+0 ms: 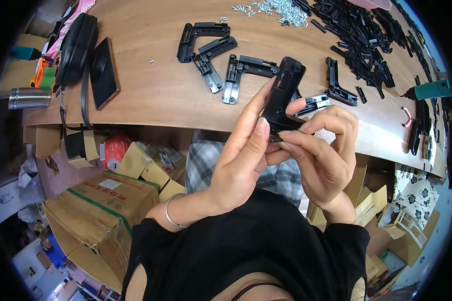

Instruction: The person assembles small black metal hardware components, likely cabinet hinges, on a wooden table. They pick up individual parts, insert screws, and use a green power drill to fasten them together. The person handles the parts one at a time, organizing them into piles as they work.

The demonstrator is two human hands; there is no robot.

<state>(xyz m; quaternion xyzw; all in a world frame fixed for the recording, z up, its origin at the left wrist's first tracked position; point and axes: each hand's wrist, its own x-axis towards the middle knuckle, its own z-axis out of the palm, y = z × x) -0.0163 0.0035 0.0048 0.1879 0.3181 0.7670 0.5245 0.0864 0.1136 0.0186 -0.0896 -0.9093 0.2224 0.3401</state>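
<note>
A black plastic L-shaped bracket [286,90] is held up over the table's near edge, its long arm pointing away from me. My left hand [238,168] is closed around it, with the thumb along its near side. At the bracket's corner, my right hand [331,158] pinches thumb and finger together. A small dark sliver shows by those fingertips; what it is cannot be made out. Beyond my hands lie more such brackets, among them one with a bright metal strip [246,72] and one to the right [339,85].
Loose silver screws [286,11] and a heap of small black parts [359,45] cover the far right. To the left lie a phone [104,75], a black case [76,47] and a steel cylinder [30,99]. A teal-handled tool [429,90] is at right. Below stands a cardboard box [105,210].
</note>
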